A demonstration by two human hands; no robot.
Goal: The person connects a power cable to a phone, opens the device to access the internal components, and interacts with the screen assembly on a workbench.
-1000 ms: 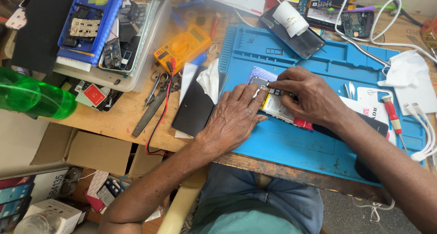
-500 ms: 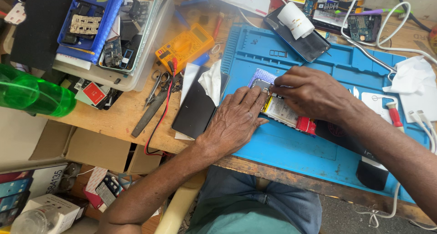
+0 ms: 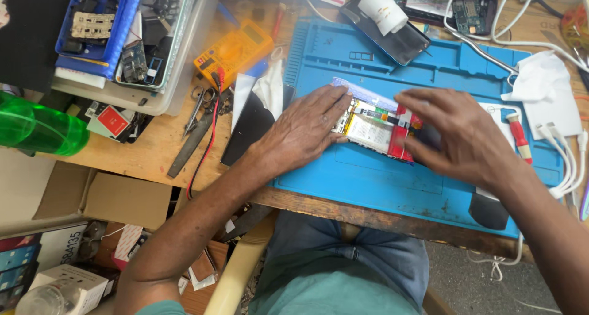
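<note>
Both hands sit on the opened phone at frame centre, on the blue mat. My right hand has slid rightward off the battery, fingers flat; left hand presses flat, pinning its end.

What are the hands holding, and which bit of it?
The left hand presses flat on the left end of the opened phone; the right hand covers its right end. Neither has a closed grip.
</note>
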